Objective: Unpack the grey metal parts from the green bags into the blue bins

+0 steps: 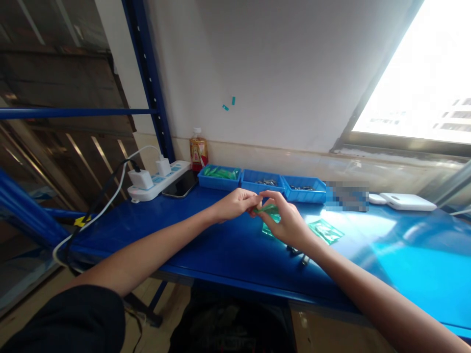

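Observation:
A small green plastic bag (270, 209) is up off the table between my two hands. My left hand (237, 203) is closed, its fingertips pinching the left end of the bag. Thumb and fingers of my right hand (289, 220) are curled around the same bag, meeting my left fingertips. Under my right hand, another green bag (271, 229) lies on the blue table (221, 250), partly covered. To the right of that hand rests a further green bag (326, 231). Small metal pieces (305, 259) lie below my right wrist, partly hidden; their kind is unclear.
Along the wall stand a blue bin (219, 183) of green bags and two blue bins (262, 188) (307, 196) of small metal parts. Left are a bottle (198, 149), a phone (180, 185) and a power strip (160, 182) with cables. A white device (410, 202) lies right.

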A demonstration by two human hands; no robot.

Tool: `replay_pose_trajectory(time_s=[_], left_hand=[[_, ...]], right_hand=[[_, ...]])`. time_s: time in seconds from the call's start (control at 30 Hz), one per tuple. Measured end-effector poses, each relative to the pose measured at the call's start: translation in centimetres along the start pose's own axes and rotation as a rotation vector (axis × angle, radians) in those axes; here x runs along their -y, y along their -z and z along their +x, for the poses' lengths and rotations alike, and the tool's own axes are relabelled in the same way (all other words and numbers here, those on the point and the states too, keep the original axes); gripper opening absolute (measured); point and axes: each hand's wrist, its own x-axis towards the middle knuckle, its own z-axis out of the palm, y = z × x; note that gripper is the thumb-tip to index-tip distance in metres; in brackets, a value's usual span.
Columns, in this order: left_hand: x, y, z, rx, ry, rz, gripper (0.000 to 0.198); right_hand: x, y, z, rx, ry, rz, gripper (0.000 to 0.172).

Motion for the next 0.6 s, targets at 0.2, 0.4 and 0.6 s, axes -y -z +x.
replay_pose_trajectory(time_s=[0.2, 0.4, 0.6], left_hand=[[0.3, -0.9, 0.3, -0.075, 0.313, -0.393, 0.044], [0.4, -0.9, 0.2, -0.016, 0.28, -0.427, 0.036], [-0.4, 3.9, 1.0, -0.511, -0.065, -0.043, 0.032]], right_hand=[[-0.6, 0.9, 0.3, -0.226, 0.318, -0.361, 0.012], [-0.6, 1.3, 0.2, -0.159, 0.489, -0.524, 0.022], [-0.2, 1.2, 0.4, -0.146, 0.294, -0.547, 0.023]])
